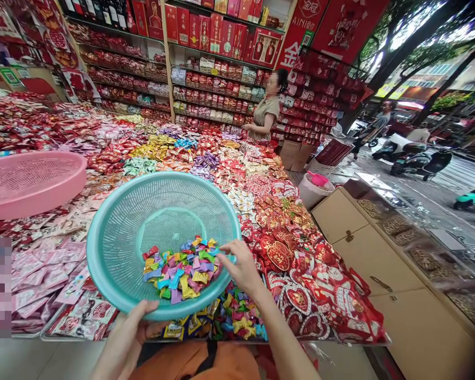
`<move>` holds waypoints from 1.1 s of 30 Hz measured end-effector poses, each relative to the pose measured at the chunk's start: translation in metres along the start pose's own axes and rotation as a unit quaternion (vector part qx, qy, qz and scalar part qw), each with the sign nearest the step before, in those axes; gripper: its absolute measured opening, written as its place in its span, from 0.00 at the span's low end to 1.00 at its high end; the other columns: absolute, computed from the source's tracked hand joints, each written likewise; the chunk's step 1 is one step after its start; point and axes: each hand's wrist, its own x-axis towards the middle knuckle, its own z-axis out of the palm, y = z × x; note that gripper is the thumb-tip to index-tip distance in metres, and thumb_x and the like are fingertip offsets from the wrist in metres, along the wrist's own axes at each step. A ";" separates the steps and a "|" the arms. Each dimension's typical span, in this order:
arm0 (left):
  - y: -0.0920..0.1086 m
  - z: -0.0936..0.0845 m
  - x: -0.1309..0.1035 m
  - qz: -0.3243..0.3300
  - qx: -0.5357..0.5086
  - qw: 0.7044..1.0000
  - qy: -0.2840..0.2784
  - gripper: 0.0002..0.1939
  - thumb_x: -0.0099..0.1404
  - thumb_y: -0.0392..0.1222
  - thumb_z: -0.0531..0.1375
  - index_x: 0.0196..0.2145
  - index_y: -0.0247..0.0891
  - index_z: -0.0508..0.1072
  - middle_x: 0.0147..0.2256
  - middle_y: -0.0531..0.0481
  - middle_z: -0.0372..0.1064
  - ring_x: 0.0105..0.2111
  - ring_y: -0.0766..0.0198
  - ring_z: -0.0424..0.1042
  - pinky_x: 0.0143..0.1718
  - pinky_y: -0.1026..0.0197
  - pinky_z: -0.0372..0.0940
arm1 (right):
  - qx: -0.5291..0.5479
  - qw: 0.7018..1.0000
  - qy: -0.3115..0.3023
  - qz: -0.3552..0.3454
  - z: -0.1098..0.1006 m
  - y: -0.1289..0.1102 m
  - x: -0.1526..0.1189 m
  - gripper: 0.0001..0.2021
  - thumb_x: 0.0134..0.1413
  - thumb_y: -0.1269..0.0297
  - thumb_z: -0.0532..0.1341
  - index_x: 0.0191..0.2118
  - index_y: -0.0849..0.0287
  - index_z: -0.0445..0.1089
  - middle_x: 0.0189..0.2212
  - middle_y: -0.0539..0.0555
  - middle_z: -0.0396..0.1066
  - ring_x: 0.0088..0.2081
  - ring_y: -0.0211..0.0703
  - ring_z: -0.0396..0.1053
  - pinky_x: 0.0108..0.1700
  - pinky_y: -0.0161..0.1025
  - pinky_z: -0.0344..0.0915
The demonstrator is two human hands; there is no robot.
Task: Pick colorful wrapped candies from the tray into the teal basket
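A round teal plastic basket (pixel 98 253) is tilted slightly toward me over the candy display. Inside, on its near right side, lies a heap of small candies (pixel 182 272) in bright multicoloured wrappers. My left hand (pixel 136 322) grips the near rim, its thumb on top and the fingers underneath. Over the right rim reaches my right hand (pixel 239 264), its fingers stretched apart beside the heap, with nothing visible in them. Below the basket, more multicoloured candies (pixel 243 316) lie at the display's front edge.
A pink basket (pixel 63 190) rests at the left. Red heart-shaped packs (pixel 296 298) and pink packets (pixel 43 269) flank the teal basket. Beige cabinets (pixel 364 253) stand at the right. A person (pixel 267 113) stands beyond the display, near the packed shelves (pixel 221 84).
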 end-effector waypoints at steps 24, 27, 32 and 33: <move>0.016 0.000 -0.003 0.025 -0.006 0.999 0.032 0.06 0.46 0.33 0.67 0.24 0.34 0.73 0.31 0.46 0.76 0.29 0.55 0.75 0.32 0.51 0.75 | -0.159 0.909 -0.313 0.223 0.045 0.083 -0.057 0.15 0.56 0.60 0.60 0.47 0.60 0.75 0.41 0.61 0.70 0.46 0.54 0.64 0.42 0.41 0.56; 0.018 -0.001 -0.003 0.027 -0.011 0.999 0.031 0.05 0.46 0.34 0.66 0.23 0.34 0.73 0.29 0.47 0.75 0.30 0.54 0.75 0.32 0.53 0.74 | -0.155 0.909 -0.318 0.221 0.047 0.086 -0.058 0.15 0.56 0.59 0.60 0.46 0.59 0.75 0.42 0.61 0.70 0.47 0.54 0.65 0.42 0.41 0.56; 0.020 -0.002 -0.002 0.029 -0.012 0.999 0.032 0.04 0.47 0.34 0.66 0.22 0.34 0.73 0.29 0.46 0.76 0.31 0.53 0.76 0.31 0.54 0.74 | -0.145 0.913 -0.313 0.220 0.048 0.088 -0.057 0.13 0.52 0.61 0.63 0.42 0.59 0.75 0.41 0.59 0.70 0.45 0.52 0.65 0.40 0.39 0.56; 0.021 -0.003 -0.002 0.028 -0.012 0.999 0.033 0.04 0.47 0.33 0.66 0.23 0.34 0.73 0.29 0.46 0.76 0.31 0.53 0.76 0.31 0.55 0.74 | -0.142 0.914 -0.311 0.220 0.048 0.088 -0.057 0.12 0.51 0.61 0.63 0.41 0.60 0.74 0.40 0.59 0.70 0.45 0.51 0.65 0.39 0.38 0.56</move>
